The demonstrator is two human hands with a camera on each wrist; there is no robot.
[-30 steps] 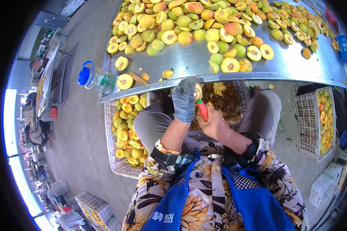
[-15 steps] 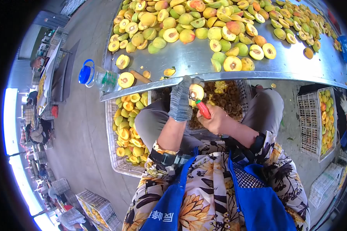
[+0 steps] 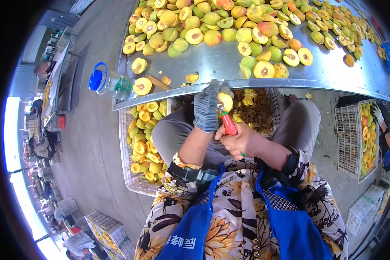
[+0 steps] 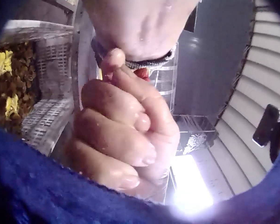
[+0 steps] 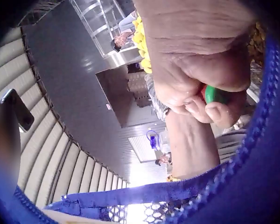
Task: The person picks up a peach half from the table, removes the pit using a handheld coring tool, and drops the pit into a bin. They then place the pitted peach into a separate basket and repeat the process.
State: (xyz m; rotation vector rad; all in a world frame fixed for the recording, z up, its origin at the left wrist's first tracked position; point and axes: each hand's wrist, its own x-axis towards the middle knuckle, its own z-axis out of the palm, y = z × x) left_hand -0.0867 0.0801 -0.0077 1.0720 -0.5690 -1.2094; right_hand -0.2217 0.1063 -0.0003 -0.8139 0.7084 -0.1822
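Currently pitting: grey-gloved left hand point(image 3: 206, 108) is gripping a yellow apricot half point(image 3: 225, 102) below the steel counter's front edge point(image 3: 255, 83); bare right hand point(image 3: 238, 141) is clenching a red-handled pitting tool point(image 3: 228, 122). Next, judging: scooping cleanly without slipping.

1. Lying heaped across the steel table point(image 3: 212, 69): halved and whole peaches point(image 3: 229, 26).
2. Resting at its left edge: a blue-capped bottle point(image 3: 110, 84).
3. Sitting below: crates point(image 3: 132, 173) holding halves and, seemingly, pits.
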